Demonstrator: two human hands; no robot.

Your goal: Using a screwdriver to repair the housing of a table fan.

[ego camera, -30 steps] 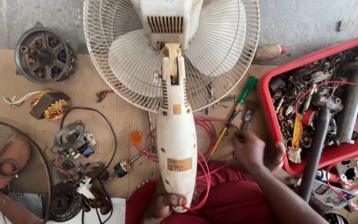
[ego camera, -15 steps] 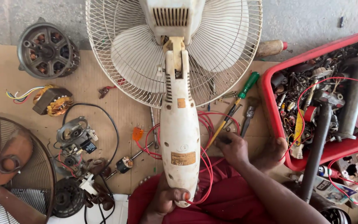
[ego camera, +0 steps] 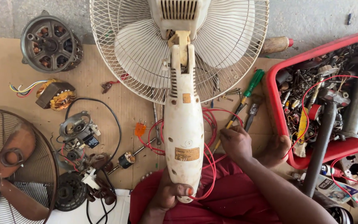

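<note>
A white plastic fan body with a round wire grille (ego camera: 183, 124) lies at centre on brown cardboard (ego camera: 5, 62). The left hand (ego camera: 168, 193), at 6 o'clock, is closed around its lower end. The right hand (ego camera: 237, 143), at 4 o'clock, has fingers curled onto a yellow-shafted, green-handled screwdriver (ego camera: 241, 103) amid red wires (ego camera: 212, 166); a red tray of parts (ego camera: 272, 83) sits at 3 o'clock.

White fan (ego camera: 183, 124) lying flat on cardboard, grille away; green-handled screwdriver (ego camera: 241, 103) just right.
</note>
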